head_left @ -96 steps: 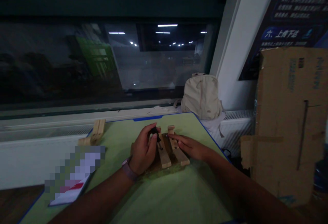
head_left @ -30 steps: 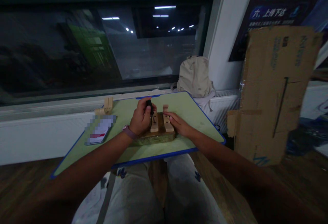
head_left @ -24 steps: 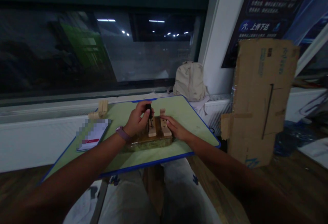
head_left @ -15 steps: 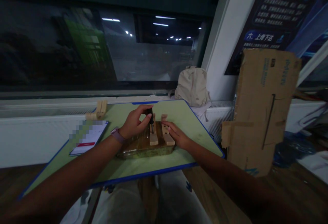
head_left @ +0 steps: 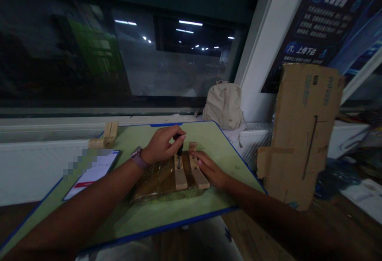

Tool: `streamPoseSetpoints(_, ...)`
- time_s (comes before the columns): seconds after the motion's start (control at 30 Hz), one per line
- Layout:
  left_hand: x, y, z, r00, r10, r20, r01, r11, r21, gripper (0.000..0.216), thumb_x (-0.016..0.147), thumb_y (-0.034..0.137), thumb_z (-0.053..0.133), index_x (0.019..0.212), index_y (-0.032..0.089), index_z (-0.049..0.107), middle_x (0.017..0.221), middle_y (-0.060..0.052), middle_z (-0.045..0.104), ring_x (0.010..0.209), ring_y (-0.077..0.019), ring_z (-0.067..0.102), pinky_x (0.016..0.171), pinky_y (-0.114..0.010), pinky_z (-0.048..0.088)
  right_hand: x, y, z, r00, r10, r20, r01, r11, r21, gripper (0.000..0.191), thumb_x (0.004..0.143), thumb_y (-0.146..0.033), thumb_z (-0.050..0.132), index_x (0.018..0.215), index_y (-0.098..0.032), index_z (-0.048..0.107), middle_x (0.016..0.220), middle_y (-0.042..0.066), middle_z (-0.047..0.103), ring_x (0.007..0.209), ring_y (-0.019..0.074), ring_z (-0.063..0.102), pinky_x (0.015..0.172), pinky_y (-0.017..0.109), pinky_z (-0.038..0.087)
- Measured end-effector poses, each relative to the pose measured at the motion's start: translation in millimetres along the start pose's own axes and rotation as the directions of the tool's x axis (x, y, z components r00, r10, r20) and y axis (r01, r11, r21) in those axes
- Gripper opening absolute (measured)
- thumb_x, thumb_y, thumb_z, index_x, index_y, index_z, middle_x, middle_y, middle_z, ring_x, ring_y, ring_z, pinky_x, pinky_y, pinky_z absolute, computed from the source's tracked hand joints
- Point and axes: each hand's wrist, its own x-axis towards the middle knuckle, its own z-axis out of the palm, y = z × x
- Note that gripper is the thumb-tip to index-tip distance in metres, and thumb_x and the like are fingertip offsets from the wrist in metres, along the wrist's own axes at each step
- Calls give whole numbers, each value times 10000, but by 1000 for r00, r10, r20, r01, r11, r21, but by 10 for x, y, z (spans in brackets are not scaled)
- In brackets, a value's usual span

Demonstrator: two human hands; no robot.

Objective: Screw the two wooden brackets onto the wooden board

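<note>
A dark wooden board (head_left: 155,179) lies on a green table (head_left: 155,213) with a blue rim. Two pale wooden strips rest on it side by side, the left strip (head_left: 180,175) and the right strip (head_left: 198,171). My left hand (head_left: 162,145) is closed around the black handle of a small screwdriver (head_left: 179,151), held upright with its tip down on the left strip. My right hand (head_left: 210,169) lies flat beside the right strip, fingers stretched out and pressing on it.
A pale wooden piece (head_left: 108,135) sits at the table's far left corner. A paper card (head_left: 92,173) lies on the left. A beige backpack (head_left: 224,105) rests on the sill, and a tall cardboard box (head_left: 304,129) stands to the right.
The view has shifted closer to the table and my lap has dropped out of sight. My left hand has kept the screwdriver on the left strip, its fingers shifting around the handle. The right hand stays put.
</note>
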Motion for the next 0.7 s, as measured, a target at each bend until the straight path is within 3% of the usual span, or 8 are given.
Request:
streamPoseSetpoints(0.2,-95,36,1,999,8,-46,-11,999,-46,162,900,249,517,995,198,637,791,-25,715,682,-141,683,630,-235,522,286,-33,-59,1000,11,26,-13,997,70,558,992,-597,297,1167,-244,693,1258,94,584,1222,236,523,1106,445,360)
streamPoseSetpoints(0.3,-173,40,31,993,-61,-98,51,993,-106,173,884,264,586,1039,208,635,768,-7,710,643,-129,676,576,-216,514,400,-48,-42,998,-41,45,37,996,81,545,995,-579,321,1088,-231,731,1172,94,641,1182,241,552,1064,440,399)
streamPoseSetpoints(0.4,-252,46,93,974,-178,-142,152,973,-172,199,854,299,668,1034,219,643,785,-7,716,664,-131,687,595,-216,534,405,-51,-26,990,-133,47,129,988,81,466,1003,-520,375,1133,-230,715,1153,95,664,1148,236,569,1039,435,415)
streamPoseSetpoints(0.53,-363,107,167,936,-330,-124,270,897,-350,265,902,290,610,1153,236,544,838,-29,716,706,-146,709,627,-251,576,342,-48,-52,988,-131,80,127,990,59,372,982,-468,470,1195,-256,688,1234,100,619,1198,244,536,1053,442,407)
streamPoseSetpoints(0.63,-418,178,182,926,-353,-132,251,839,-483,327,935,271,555,1217,265,389,865,-25,708,695,-145,711,605,-265,589,314,-35,-81,989,-94,112,85,993,77,360,973,-454,495,1208,-256,682,1199,104,621,1148,243,563,1020,434,439)
streamPoseSetpoints(0.7,-440,202,178,936,-318,-151,206,844,-495,249,947,256,531,1155,270,394,868,-22,699,704,-142,708,621,-279,591,312,-25,-101,987,-90,132,78,993,91,351,973,-437,504,1208,-248,683,1194,106,618,1150,244,563,1021,427,437)
